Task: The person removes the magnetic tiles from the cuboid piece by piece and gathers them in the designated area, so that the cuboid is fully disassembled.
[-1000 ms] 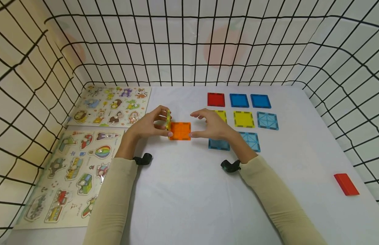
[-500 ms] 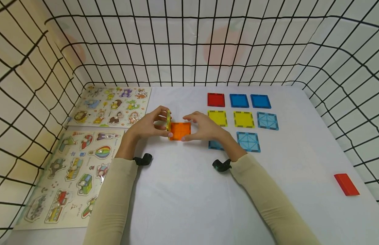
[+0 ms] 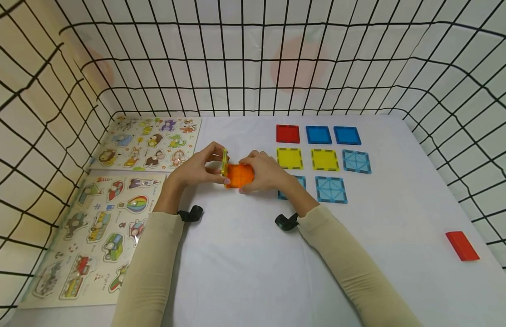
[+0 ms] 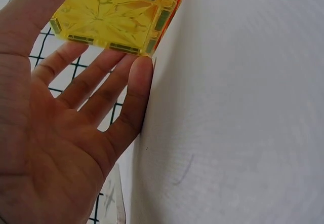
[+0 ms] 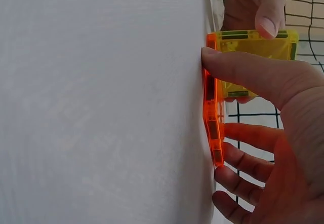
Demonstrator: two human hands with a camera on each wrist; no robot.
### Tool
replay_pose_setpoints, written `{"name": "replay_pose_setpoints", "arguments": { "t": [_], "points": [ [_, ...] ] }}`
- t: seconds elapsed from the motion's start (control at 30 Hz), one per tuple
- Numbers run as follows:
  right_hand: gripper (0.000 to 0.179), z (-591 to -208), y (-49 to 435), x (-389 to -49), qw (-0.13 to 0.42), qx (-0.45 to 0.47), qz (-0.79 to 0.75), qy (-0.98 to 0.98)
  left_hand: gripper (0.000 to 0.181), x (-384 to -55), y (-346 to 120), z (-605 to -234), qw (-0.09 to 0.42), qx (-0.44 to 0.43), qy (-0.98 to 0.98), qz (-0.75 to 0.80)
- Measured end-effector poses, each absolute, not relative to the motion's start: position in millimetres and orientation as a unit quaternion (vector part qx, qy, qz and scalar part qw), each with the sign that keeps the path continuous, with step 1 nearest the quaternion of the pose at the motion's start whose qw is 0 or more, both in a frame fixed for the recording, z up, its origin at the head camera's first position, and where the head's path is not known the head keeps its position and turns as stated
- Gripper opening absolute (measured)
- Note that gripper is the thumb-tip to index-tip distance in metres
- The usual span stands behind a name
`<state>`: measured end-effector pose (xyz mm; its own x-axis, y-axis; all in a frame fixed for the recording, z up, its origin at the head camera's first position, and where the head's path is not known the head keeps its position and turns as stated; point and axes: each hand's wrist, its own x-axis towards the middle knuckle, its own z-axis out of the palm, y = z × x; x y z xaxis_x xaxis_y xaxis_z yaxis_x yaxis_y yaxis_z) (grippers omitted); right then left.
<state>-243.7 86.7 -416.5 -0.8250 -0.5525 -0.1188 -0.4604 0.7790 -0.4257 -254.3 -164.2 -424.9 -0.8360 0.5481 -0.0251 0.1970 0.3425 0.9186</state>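
Note:
In the head view my left hand (image 3: 199,168) pinches a yellow magnetic tile (image 3: 225,162) that stands upright along the left edge of a flat orange magnetic tile (image 3: 238,176). The left wrist view has the thumb at the near edge of this yellow tile (image 4: 109,16), fingers behind it. My right hand (image 3: 266,172) grips the orange tile from the right, thumb on its near side and fingers round the far side. Seen edge-on in the right wrist view, the orange tile (image 5: 211,112) lies close along the white tablecloth and meets the yellow one.
To the right lie a red tile (image 3: 287,134), two blue tiles (image 3: 318,135), two yellow tiles (image 3: 324,160) and several light blue tiles (image 3: 331,189). A red block (image 3: 463,246) sits far right. Two picture puzzle boards (image 3: 146,143) lie left. Black wire mesh (image 3: 244,59) surrounds the table.
My right hand has moved left from beside the orange tile and closed its fingers and thumb round it. The left hand keeps holding the yellow tile upright in place.

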Motion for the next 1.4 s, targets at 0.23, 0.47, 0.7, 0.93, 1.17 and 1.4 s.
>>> {"name": "replay_pose_setpoints", "arguments": {
  "t": [0.23,0.47,0.7,0.93,1.17,1.4],
  "points": [
    [0.071,-415.5,85.6,-242.4,0.125,-0.258,-0.196,0.938,0.079,-254.5,-164.3,-425.3,0.165,0.232,0.804,0.521],
    [0.069,-411.2,91.0,-242.3,0.124,-0.248,-0.236,0.931,0.077,-254.3,-164.1,-423.7,0.164,0.227,0.805,0.524],
    [0.069,-401.3,104.3,-236.1,0.096,-0.252,-0.261,0.927,0.075,-255.5,-164.6,-424.6,0.162,0.223,0.807,0.522],
    [0.072,-391.8,130.7,-228.3,0.067,-0.266,-0.257,0.927,0.075,-255.7,-164.4,-426.9,0.167,0.212,0.810,0.521],
    [0.075,-385.3,168.7,-217.7,0.061,-0.243,-0.273,0.929,0.075,-255.5,-164.5,-425.9,0.167,0.216,0.807,0.523],
    [0.078,-382.1,204.7,-205.7,0.046,-0.208,-0.265,0.941,0.076,-253.9,-164.5,-425.5,0.176,0.214,0.802,0.529]
  ]
}}
